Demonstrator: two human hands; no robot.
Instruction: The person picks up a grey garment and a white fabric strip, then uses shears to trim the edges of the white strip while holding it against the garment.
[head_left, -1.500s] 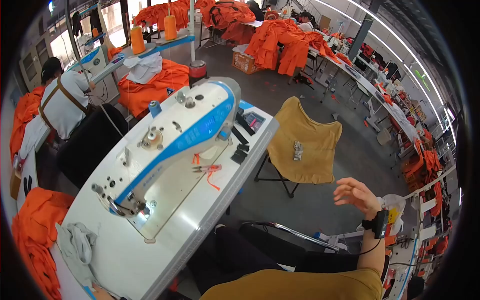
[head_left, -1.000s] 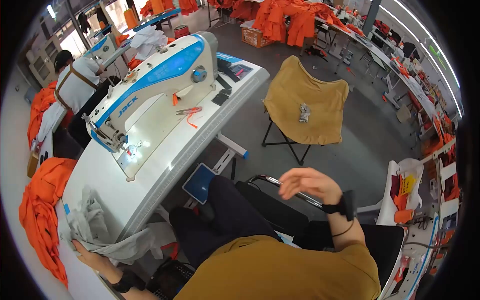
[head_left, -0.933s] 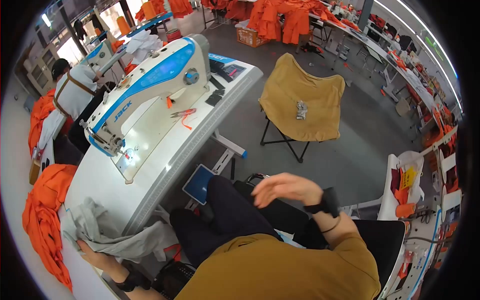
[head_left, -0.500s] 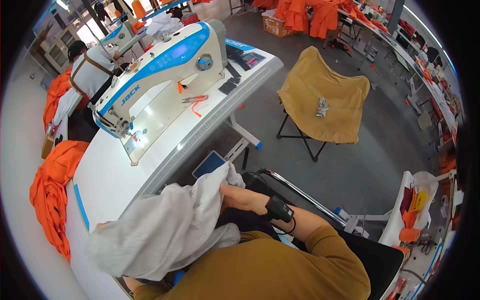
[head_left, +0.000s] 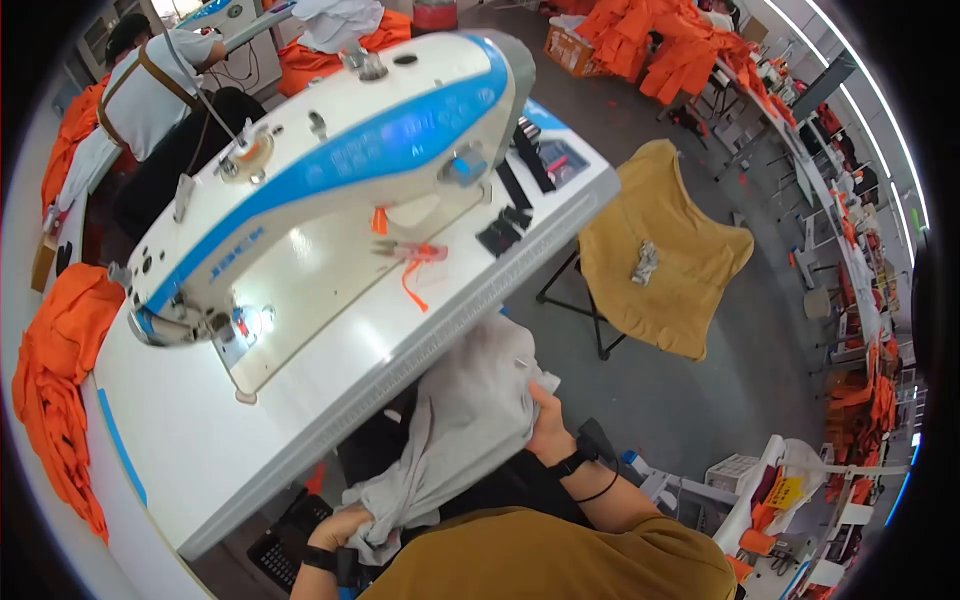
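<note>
A light grey cloth hangs bunched over my lap, beside the front edge of the sewing table. My right hand grips its right side, thumb on top and fingers partly under the fabric. Lower down, my left hand is closed on the cloth's lower left end. The white and blue sewing machine stands on the table in front of me, its lamp lit at the needle. Thread snips with pink-red handles lie on the machine bed beside an orange thread tail.
Black strips lie near the table's right end. Orange fabric hangs off its left side. A tan folding chair holds a small grey bundle. Another person sits at the back left.
The cloth has swung down from my left, past the table edge, onto my lap. My left hand has come into view on its lower end. My view has shifted closer to the machine.
</note>
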